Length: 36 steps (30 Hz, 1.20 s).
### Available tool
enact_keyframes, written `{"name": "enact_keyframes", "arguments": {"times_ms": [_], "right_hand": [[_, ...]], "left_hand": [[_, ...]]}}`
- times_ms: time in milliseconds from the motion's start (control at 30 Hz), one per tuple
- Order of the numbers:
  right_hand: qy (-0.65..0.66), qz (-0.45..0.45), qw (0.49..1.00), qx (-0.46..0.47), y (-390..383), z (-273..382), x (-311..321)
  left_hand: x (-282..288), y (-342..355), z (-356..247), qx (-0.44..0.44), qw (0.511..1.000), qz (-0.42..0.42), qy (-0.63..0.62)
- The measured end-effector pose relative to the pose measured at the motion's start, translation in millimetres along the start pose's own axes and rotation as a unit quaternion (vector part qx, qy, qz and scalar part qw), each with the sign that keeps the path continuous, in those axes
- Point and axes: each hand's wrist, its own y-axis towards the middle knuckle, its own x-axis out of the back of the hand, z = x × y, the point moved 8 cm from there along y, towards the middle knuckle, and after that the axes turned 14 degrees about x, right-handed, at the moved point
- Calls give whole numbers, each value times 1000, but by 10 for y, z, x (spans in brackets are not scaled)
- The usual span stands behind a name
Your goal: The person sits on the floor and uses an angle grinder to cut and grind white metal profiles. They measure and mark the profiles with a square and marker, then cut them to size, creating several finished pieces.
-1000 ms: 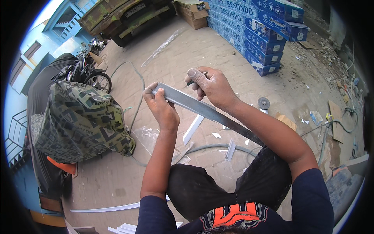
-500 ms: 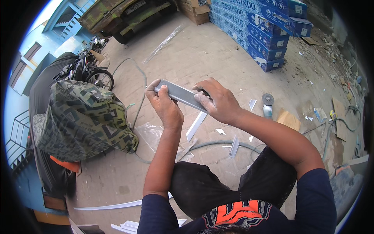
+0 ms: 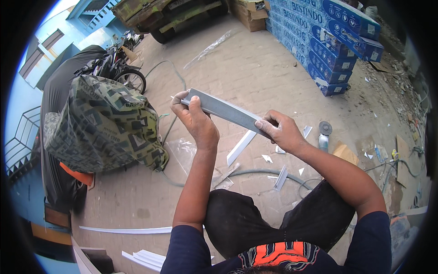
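Both hands hold up a short flat strip [image 3: 226,111], grey on its face with white edges, likely a piece of trim profile. It slants down from left to right above the paved ground. My left hand [image 3: 198,125] grips its left end, thumb on the grey face and fingers behind. At the other end, my right hand [image 3: 282,131] pinches the strip between thumb and curled fingers. Below it on the ground lie a white strip [image 3: 241,148], a short angled white profile piece [image 3: 280,178] and small white scraps [image 3: 267,158]. An angle grinder [image 3: 324,137] rests to the right of my right hand.
A camouflage-patterned cover [image 3: 107,128] drapes something at left, near a parked motorcycle [image 3: 130,78]. Stacked blue boxes [image 3: 333,59] stand far right, and a truck [image 3: 169,18] at the back. A grey hose [image 3: 260,171] crosses the ground. Long white strips [image 3: 123,230] lie near left.
My right hand has moved right and slightly down, now gripping the strip's far end, so more of the grey face shows. My left hand keeps its hold. The whole view has shifted slightly.
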Motion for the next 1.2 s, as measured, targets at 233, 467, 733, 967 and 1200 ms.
{"name": "enact_keyframes", "arguments": {"times_ms": [233,467,733,967,1200], "right_hand": [[-27,-18,999,24,0,-77,1],[-48,-23,998,31,-4,-85,30],[-38,-29,998,35,-7,-48,59],[-46,-94,990,90,-30,23,103],[-94,-133,977,140,-47,174,212]], "left_hand": [[-7,16,32,8,1000,-13,14],[-37,15,44,11,1000,0,24],[-52,20,35,4,998,19,59],[-78,14,47,17,999,11,38],[-124,-11,21,28,1000,2,13]]}}
